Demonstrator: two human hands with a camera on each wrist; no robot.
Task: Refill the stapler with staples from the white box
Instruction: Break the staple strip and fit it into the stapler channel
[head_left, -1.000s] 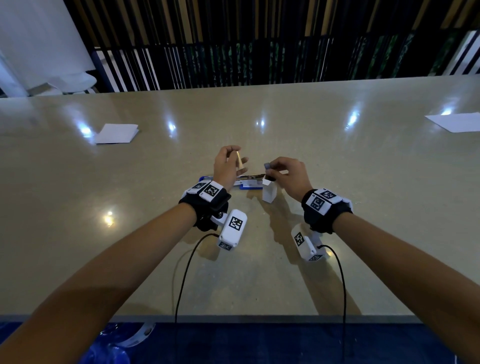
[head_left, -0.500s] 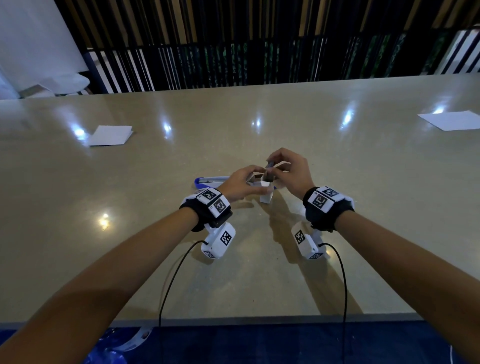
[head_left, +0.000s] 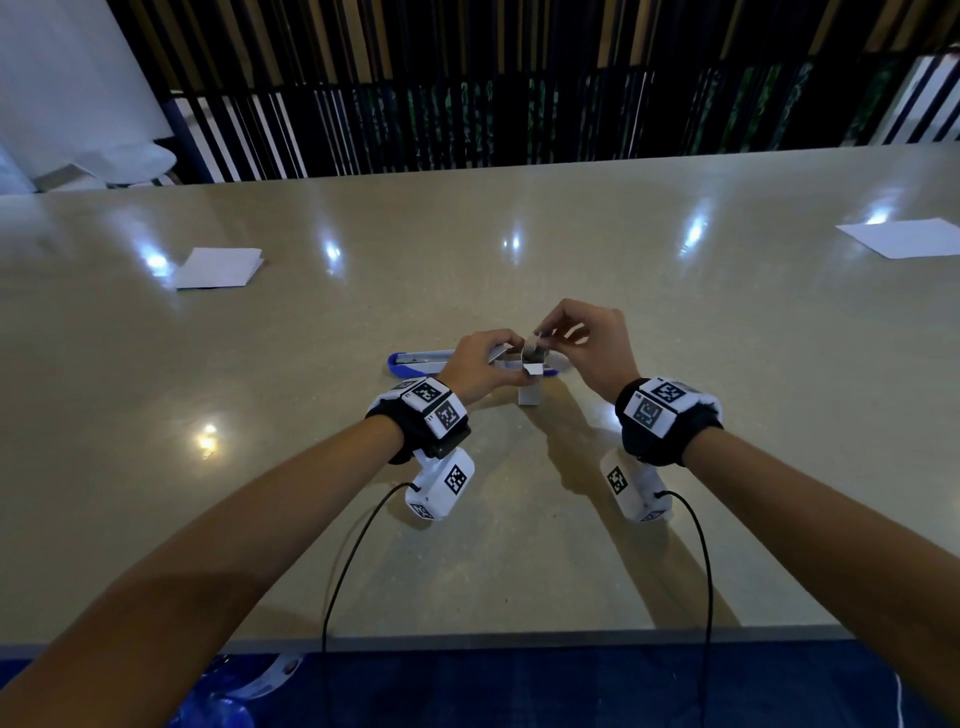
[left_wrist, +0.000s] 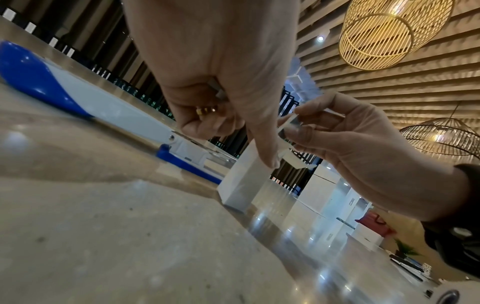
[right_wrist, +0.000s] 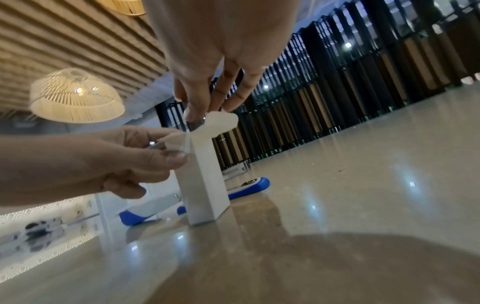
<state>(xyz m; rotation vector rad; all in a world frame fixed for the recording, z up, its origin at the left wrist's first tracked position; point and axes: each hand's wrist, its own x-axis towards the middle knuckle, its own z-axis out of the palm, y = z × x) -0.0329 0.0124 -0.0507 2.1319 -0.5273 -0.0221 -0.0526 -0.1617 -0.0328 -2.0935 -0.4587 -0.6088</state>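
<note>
The white box (head_left: 530, 397) stands upright on the table with its top flap open, also in the wrist views (left_wrist: 241, 181) (right_wrist: 205, 185). My right hand (head_left: 553, 336) pinches a dark block of staples (right_wrist: 196, 124) at the box's mouth. My left hand (head_left: 491, 358) holds a thin silver staple strip (head_left: 497, 355) in its curled fingers, and its thumb touches the box's top edge. The blue and white stapler (head_left: 415, 364) lies opened flat just behind the box, partly hidden by both hands.
A folded white paper (head_left: 218, 267) lies far left and a white sheet (head_left: 904, 236) far right on the beige table (head_left: 519, 545). The table's front edge runs just below my forearms. Cables hang from both wrist cameras.
My left hand came down from its raised position with the strip and now meets the box. My right hand stays at the box's mouth, pinching the staple block slightly higher.
</note>
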